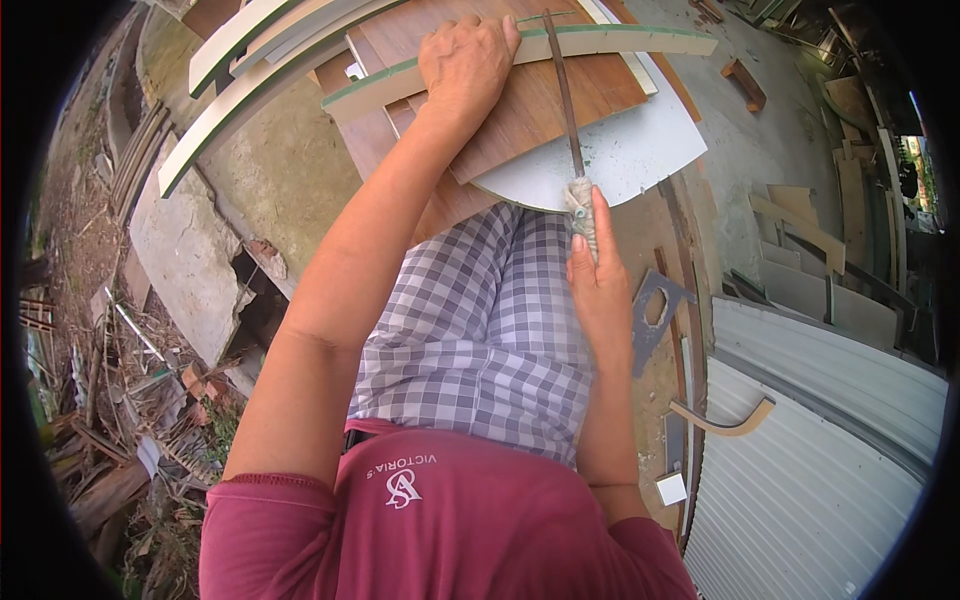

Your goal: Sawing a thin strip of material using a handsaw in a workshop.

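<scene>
My left hand is closed over a long, curved pale strip with a green edge. It presses the strip onto brown wood-grain boards stacked over my lap. My right hand grips the wrapped handle of a long, thin rusty file, its index finger stretched along the handle. The shaft points away from me and crosses the strip's green edge to the right of my left hand. Beneath the boards lies a rounded white board with green specks scattered on it.
More curved strips with green edges are stacked at the far left. A broken concrete slab and debris lie on the left. To the right are a grey metal plate with a cut-out, a curved offcut and corrugated white sheets.
</scene>
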Demonstrator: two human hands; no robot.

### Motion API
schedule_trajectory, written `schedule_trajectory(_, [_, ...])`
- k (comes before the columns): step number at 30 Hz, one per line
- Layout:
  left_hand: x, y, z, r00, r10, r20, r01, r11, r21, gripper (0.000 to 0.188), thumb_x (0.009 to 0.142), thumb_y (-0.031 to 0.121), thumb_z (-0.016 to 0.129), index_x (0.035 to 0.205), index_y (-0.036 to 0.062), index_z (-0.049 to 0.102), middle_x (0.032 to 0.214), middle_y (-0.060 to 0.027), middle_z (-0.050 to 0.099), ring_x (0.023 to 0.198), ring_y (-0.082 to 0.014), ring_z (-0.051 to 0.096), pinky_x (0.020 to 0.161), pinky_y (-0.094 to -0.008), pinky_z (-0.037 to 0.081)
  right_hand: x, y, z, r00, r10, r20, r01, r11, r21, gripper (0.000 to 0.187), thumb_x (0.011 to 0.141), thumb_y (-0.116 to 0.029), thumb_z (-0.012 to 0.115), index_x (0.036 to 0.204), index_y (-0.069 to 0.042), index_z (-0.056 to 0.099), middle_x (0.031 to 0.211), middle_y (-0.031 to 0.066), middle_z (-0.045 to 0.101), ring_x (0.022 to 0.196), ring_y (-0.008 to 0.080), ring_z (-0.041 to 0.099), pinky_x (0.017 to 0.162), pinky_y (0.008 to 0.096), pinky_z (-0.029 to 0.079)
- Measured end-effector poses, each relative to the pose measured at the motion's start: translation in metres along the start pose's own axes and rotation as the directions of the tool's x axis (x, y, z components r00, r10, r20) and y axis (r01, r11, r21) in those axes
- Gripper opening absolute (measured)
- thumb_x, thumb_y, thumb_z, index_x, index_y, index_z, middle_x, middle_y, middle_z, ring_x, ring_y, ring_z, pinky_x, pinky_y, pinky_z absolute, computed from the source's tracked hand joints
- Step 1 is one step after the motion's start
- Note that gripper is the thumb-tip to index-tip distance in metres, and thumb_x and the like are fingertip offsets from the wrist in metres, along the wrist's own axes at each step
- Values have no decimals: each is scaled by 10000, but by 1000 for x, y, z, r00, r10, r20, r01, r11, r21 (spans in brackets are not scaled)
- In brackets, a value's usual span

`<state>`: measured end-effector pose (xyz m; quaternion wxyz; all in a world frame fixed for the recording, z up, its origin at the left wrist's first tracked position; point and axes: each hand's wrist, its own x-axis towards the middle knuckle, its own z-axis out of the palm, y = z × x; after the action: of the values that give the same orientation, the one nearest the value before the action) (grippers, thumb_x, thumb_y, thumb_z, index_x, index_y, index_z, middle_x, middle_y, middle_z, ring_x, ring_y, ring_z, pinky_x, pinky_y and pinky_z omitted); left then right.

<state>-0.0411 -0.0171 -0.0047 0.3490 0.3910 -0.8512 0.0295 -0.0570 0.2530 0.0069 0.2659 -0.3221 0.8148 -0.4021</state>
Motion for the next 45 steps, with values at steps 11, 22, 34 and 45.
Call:
schedule_trajectory(11, [-16, 2, -7, 989, 111, -99, -110, 994, 10, 302, 932, 299, 549, 743, 106, 684, 731, -63, 649, 722, -279, 628, 656, -408, 468, 9, -28, -2, 999, 10, 41, -8, 999, -40, 543, 1005, -221, 455, 1520, -255, 285, 1332, 205, 565, 1056, 445, 622, 881, 490, 503])
schedule_trajectory(22, [-17, 6, -5, 985, 96, -140, -97, 995, -2, 264, 906, 289, 582, 731, 115, 677, 733, -50, 642, 721, -261, 622, 652, -393, 464, -18, 0, 16, 984, -159, -86, 148, 981, -127, 537, 1008, -213, 450, 1519, -245, 288, 1296, 226, 584, 1083, 448, 609, 865, 488, 508])
schedule_trajectory(34, [-9, 1, 1, 991, 74, -107, -73, 997, 14, 337, 946, 320, 536, 737, 100, 684, 737, -66, 648, 701, -282, 620, 648, -410, 464, 1, -15, 7, 989, 132, 67, -135, 990, 42, 539, 1007, -228, 468, 1517, -246, 295, 1354, 209, 547, 1143, 440, 579, 918, 469, 499])
schedule_trajectory(45, [-15, 5, -2, 988, 91, -122, -95, 995, -23, 270, 910, 291, 576, 739, 108, 676, 733, -51, 637, 723, -265, 617, 654, -402, 453, 42, -41, 4, 987, 134, 87, -132, 991, -24, 532, 1005, -208, 461, 1513, -201, 303, 1298, 234, 576, 1118, 454, 583, 887, 476, 496])
